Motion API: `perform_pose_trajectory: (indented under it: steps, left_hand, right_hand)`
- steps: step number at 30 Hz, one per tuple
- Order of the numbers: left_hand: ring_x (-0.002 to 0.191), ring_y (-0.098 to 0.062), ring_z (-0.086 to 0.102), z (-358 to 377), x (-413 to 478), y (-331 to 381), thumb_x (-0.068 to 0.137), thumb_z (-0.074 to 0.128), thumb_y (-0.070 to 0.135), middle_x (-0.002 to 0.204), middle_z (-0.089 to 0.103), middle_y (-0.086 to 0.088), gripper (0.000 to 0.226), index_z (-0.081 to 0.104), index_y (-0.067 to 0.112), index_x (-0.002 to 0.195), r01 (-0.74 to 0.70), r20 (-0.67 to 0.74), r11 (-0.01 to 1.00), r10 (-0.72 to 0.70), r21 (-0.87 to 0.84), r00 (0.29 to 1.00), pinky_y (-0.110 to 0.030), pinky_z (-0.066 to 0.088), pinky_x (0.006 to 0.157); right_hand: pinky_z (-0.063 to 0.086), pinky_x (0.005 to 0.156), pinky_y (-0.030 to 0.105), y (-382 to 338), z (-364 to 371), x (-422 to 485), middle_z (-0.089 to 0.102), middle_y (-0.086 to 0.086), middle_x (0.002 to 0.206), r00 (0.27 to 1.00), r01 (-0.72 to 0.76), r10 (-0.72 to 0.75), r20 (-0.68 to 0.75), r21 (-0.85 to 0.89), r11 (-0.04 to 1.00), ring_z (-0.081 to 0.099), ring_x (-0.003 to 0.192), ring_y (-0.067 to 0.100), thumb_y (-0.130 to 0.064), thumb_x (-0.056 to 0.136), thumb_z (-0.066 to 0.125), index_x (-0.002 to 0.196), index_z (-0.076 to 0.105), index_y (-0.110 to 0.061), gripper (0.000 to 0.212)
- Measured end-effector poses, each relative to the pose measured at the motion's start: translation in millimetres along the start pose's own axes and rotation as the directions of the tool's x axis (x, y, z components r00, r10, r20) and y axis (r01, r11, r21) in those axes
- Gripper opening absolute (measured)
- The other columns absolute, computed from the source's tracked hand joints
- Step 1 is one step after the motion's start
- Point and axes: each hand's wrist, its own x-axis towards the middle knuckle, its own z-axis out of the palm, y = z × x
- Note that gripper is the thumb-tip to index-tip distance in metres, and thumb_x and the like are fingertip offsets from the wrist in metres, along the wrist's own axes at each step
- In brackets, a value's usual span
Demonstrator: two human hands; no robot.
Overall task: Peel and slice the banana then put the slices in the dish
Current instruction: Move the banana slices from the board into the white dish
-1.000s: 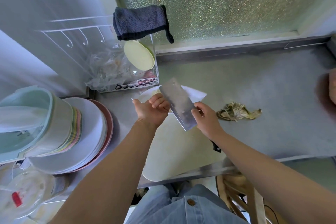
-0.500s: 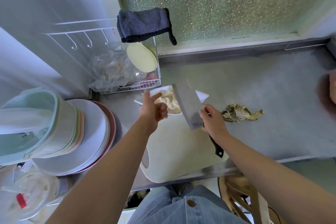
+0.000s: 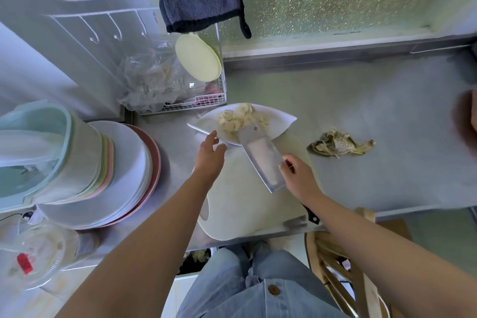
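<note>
Pale banana slices (image 3: 238,118) lie piled in a white leaf-shaped dish (image 3: 280,119) at the far edge of a white cutting board (image 3: 245,204). My right hand (image 3: 299,178) grips a broad steel cleaver (image 3: 262,160), whose tip rests over the dish's near rim beside the slices. My left hand (image 3: 209,155) hovers just left of the cleaver at the dish's near edge, fingers spread and holding nothing. The banana peel (image 3: 338,146) lies crumpled on the steel counter to the right.
A stack of plates (image 3: 124,178) with a teal container (image 3: 33,152) on top fills the left. A wire rack (image 3: 180,90) with a pale lid and bags stands behind the dish. A grey cloth (image 3: 201,5) hangs above. A wooden chair (image 3: 343,261) sits below the counter edge.
My left hand let go of the slices and drew back from the cleaver blade, opening. The slices now lie in the dish, and the cleaver has lowered toward the dish's rim.
</note>
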Motion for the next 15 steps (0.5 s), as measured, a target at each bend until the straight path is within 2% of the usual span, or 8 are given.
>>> perform_pose_trajectory:
  steps: [3,9,12,15]
  left_hand:
    - [0.124,-0.028,0.050,1.0,-0.2,-0.4,0.094,0.047,0.023,0.141,0.046,-0.001,0.053,0.036,0.029,0.145,-0.002,0.002,1.000,0.002,-0.010,1.000,-0.051,0.043,0.104]
    - [0.121,-0.029,0.051,3.8,-1.2,1.9,0.093,0.047,0.021,0.140,0.045,-0.002,0.053,0.036,0.028,0.144,-0.003,-0.024,1.000,0.003,0.000,1.000,-0.050,0.045,0.101]
    - [0.109,-0.031,0.058,6.9,-3.7,5.7,0.092,0.043,0.018,0.127,0.053,-0.009,0.048,0.040,0.028,0.139,-0.018,-0.086,0.999,0.022,0.043,0.996,-0.045,0.051,0.090]
    - [0.090,-0.027,0.064,12.4,-7.3,10.4,0.093,0.040,0.014,0.106,0.063,-0.010,0.044,0.045,0.026,0.135,-0.021,-0.049,0.995,0.026,0.093,0.998,-0.041,0.053,0.083]
  right_hand:
    - [0.037,0.062,0.026,7.4,-8.8,-6.3,0.057,0.011,0.080,0.999,-0.031,0.031,-0.014,-0.009,0.999,0.050,0.071,0.020,-0.012,0.093,0.045,0.088,0.057,-0.006,0.014]
    - [0.028,0.059,0.028,16.1,-33.1,-17.4,0.039,0.004,0.064,0.995,-0.075,0.077,-0.063,0.023,0.997,0.035,0.060,0.014,-0.010,0.091,0.047,0.072,0.044,-0.005,0.020]
    - [0.028,0.057,0.030,8.8,-39.1,-11.6,0.037,0.002,0.062,0.987,-0.122,0.139,-0.082,0.186,0.975,0.034,0.058,0.016,-0.012,0.090,0.047,0.069,0.044,-0.013,0.022]
    - [0.025,0.048,0.030,-4.0,-38.2,1.1,0.032,0.002,0.061,0.970,-0.190,0.237,-0.058,0.430,0.883,0.028,0.048,0.015,-0.009,0.091,0.042,0.069,0.039,-0.016,0.023]
